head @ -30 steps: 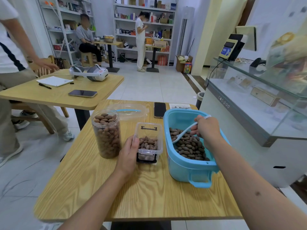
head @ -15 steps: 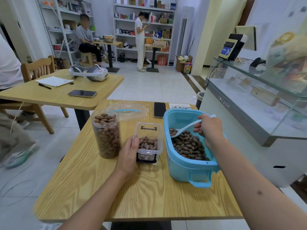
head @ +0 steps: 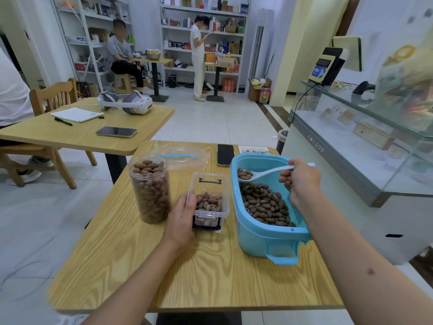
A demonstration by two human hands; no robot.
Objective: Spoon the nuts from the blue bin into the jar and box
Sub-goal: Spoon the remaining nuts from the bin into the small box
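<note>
Centre-right of frame, the right hand [head: 300, 178] pinches the white spoon [head: 264, 174] by its handle, nuts [head: 244, 174] loose and rollable over the blue bin [head: 269, 240]; left hand [head: 181, 216] grips the light box [head: 209, 200].

Your two forearms reach into view from the bottom edge, both bare with no sleeves, watch or bracelets showing. Your left hand [head: 181, 213] and right hand [head: 301, 178] wear no gloves or rings that can be made out. Your right forearm [head: 365, 266] carries one small dark mark.
</note>
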